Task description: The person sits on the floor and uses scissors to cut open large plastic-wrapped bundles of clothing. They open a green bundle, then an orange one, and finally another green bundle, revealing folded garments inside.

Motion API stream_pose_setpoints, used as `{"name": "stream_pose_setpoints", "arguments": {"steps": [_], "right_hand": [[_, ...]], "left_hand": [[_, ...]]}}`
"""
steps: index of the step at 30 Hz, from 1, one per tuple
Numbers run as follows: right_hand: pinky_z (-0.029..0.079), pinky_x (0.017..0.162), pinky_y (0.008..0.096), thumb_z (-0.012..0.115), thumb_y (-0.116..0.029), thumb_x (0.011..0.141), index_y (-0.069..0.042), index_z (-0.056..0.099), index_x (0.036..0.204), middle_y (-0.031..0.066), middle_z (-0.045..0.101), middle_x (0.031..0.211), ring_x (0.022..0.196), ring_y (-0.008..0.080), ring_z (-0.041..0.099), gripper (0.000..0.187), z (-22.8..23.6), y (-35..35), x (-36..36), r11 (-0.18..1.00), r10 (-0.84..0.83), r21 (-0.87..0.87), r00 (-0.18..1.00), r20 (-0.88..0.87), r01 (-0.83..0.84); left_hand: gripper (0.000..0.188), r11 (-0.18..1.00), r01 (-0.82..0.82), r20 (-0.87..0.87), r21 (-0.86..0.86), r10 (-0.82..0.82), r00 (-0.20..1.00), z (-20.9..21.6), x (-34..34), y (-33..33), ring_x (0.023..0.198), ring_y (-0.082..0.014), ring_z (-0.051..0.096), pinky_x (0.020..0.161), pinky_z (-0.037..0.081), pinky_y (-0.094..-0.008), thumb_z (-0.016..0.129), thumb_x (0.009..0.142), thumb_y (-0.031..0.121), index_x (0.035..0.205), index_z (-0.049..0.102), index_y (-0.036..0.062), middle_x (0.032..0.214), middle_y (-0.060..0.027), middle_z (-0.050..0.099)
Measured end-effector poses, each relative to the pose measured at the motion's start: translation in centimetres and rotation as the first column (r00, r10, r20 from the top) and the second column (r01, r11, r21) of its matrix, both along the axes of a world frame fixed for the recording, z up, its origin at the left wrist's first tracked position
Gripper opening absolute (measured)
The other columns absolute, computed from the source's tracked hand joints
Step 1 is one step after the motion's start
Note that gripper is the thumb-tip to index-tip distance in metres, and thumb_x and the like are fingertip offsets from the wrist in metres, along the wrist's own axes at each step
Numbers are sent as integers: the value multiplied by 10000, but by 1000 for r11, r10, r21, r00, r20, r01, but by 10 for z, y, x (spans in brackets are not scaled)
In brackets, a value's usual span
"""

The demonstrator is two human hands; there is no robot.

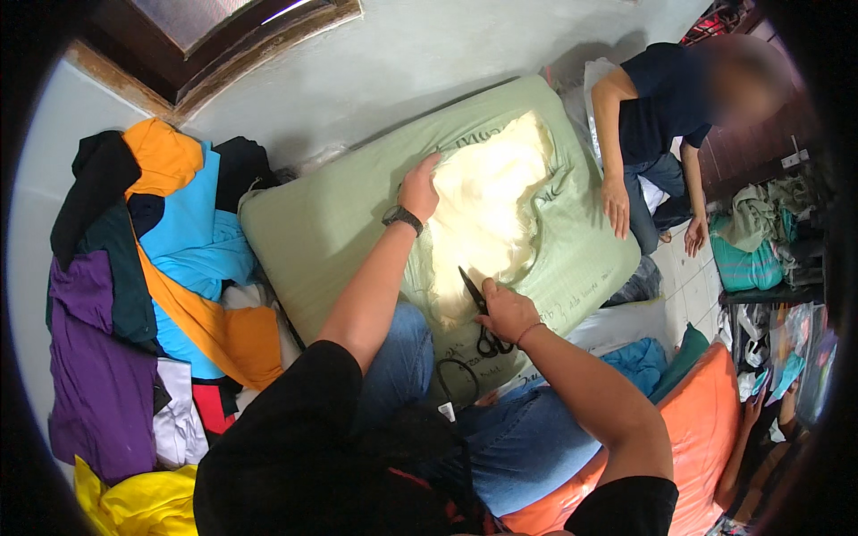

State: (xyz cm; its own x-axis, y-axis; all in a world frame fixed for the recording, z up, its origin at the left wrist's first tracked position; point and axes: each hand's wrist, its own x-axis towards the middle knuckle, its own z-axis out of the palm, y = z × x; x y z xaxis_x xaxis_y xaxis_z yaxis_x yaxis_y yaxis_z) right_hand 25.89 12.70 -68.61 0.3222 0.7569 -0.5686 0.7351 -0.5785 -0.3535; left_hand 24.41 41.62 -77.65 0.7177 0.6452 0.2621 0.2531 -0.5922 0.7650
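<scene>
A pale cream piece of fluffy cloth (492, 196) lies spread over a large green fabric-covered bundle (313, 214) with dark handwriting on it. My left hand (419, 189), a dark watch at its wrist, grips the cloth's upper left edge; its fingertips are partly hidden. Black scissors (472, 289) are in my right hand (509, 313). Their pointed blades stick out toward the upper left, over the cloth's lower part, and look closed together. Dark handle loops show just below that hand.
Heaped coloured fabrics (98, 348) fill the left side, beside a wall. A person (661, 116) sits at the far right, one hand by the bundle's edge. An orange sack (697, 429) lies at my right, near shelves with bagged goods. A wooden window frame (214, 54) is at upper left.
</scene>
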Motion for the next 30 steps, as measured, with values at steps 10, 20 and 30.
{"name": "stream_pose_setpoints", "arguments": {"steps": [10, 20, 30], "right_hand": [[558, 875, 444, 730, -206, 746, -49, 694, 1004, 186, 724, 1055, 1002, 367, 694, 304, -27, -11, 11, 987, -27, -162, 1000, -3, 26], [560, 635, 333, 599, -115, 785, -8, 640, 698, 113, 692, 698, 718, 230, 756, 143, 15, -47, 74, 914, -397, -305, 743, -539, 267], [562, 648, 301, 568, -36, 822, -17, 560, 786, 72, 643, 736, 734, 191, 717, 41, 46, -35, 73, 914, -381, -184, 610, -695, 361]], "left_hand": [[277, 660, 483, 278, -576, -397, 875, 47, 19, -64, 984, -217, 735, 835, 591, -322, 589, 924, -71, 1192, 647, -27, 1258, -106, 686], [329, 676, 710, -286, 195, -654, 701, 49, 12, -109, 1170, -214, 576, 1025, 363, -396, 644, 928, 375, 1170, 695, 159, 1146, -36, 687], [361, 675, 671, -194, 306, -646, 738, 17, 18, -147, 1310, -237, 489, 1137, 284, -472, 479, 1037, 370, 1222, 675, 131, 1314, -94, 598]]}}
